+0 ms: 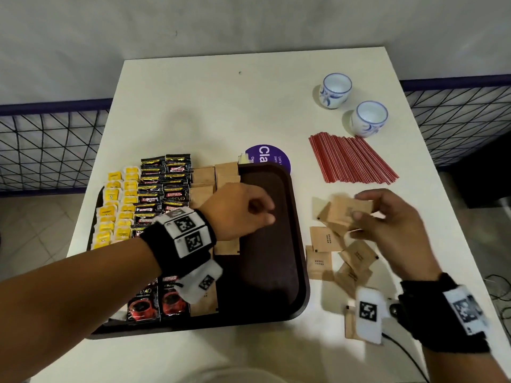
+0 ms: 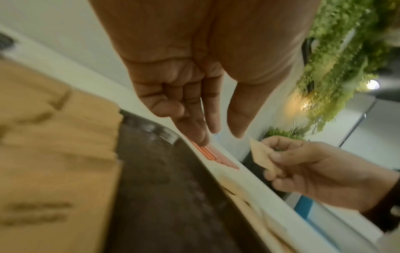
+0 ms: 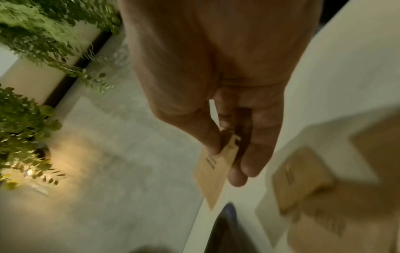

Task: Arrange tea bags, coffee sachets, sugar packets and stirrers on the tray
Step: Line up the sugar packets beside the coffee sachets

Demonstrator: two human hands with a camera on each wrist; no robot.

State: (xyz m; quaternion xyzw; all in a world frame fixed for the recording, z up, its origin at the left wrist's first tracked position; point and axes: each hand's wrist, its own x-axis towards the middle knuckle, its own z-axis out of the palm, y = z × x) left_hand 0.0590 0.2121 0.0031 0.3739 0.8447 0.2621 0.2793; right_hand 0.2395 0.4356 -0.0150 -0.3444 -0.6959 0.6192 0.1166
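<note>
A dark brown tray [image 1: 300, 236] holds rows of yellow tea bags [image 1: 117, 205], black coffee sachets [image 1: 163, 189] and brown sugar packets [image 1: 213, 178]. My left hand [image 1: 249, 211] hovers over the tray's bare right part, fingers relaxed and empty [image 2: 203, 119]. My right hand [image 1: 387, 222] pinches a brown sugar packet [image 1: 351, 210] above a loose pile of sugar packets [image 1: 331, 255] on the table right of the tray. The pinch shows between thumb and fingers in the right wrist view [image 3: 214, 174]. Red stirrers [image 1: 351, 160] lie in a bundle behind the pile.
Two white-and-blue cups [image 1: 351, 106] stand at the table's back right. A purple round sticker [image 1: 269, 157] lies behind the tray. Wire mesh fencing [image 1: 47, 150] flanks the white table [image 1: 221, 106]. A cable trails at the right edge.
</note>
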